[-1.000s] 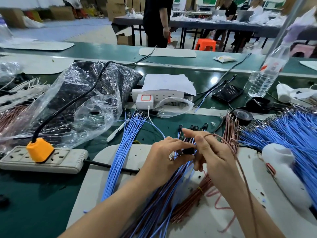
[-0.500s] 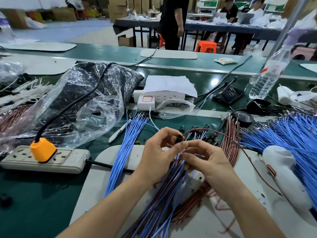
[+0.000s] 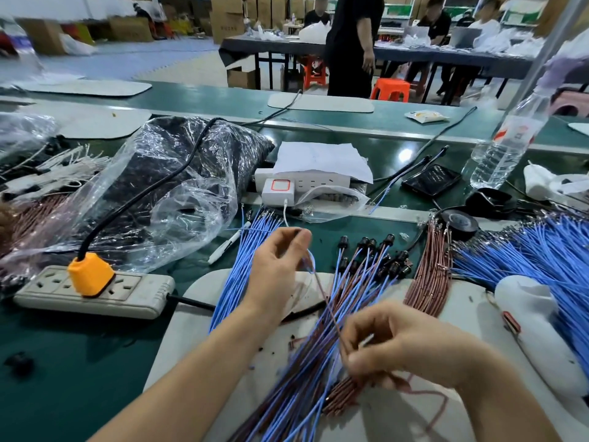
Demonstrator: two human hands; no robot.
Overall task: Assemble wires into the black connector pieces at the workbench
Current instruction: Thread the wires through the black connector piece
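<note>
Head cam: both hands were over the white mat (image 3: 191, 330) on the green bench (image 3: 63, 362). Left hand (image 3: 280, 266) was raised above the mat with its fingers (image 3: 299, 234) curled in against the thumb, pinching the top end of a brown wire (image 3: 328, 307). A short loop of blue wire (image 3: 311, 261) stuck out just beside that pinch. Too blurred to tell if a connector was in the pinch.

The brown wire ran taut, down and right, to the right hand (image 3: 398, 349). That hand sat lower and nearer the camera, curled tight and gripping the wire's lower part, just above the assembled bundle (image 3: 312, 378) of mixed blue and brown leads.

Black connector pieces (image 3: 382, 253) lay in a cluster at the far edge of the mat, already wired, at the far end of that bundle and between the two hands' line and the brown wire stock (image 3: 430, 275). Neither hand touched them.

Loose blue wires (image 3: 242, 260) lay just left of the left hand, with a bigger blue heap (image 3: 541, 260) far right.

A beige power strip (image 3: 105, 295) with an orange plug (image 3: 90, 274) sat left of the mat, with a crumpled plastic bag (image 3: 159, 193) behind it. A tape roll (image 3: 459, 220) and a water bottle (image 3: 506, 145) were at the back right.
</note>
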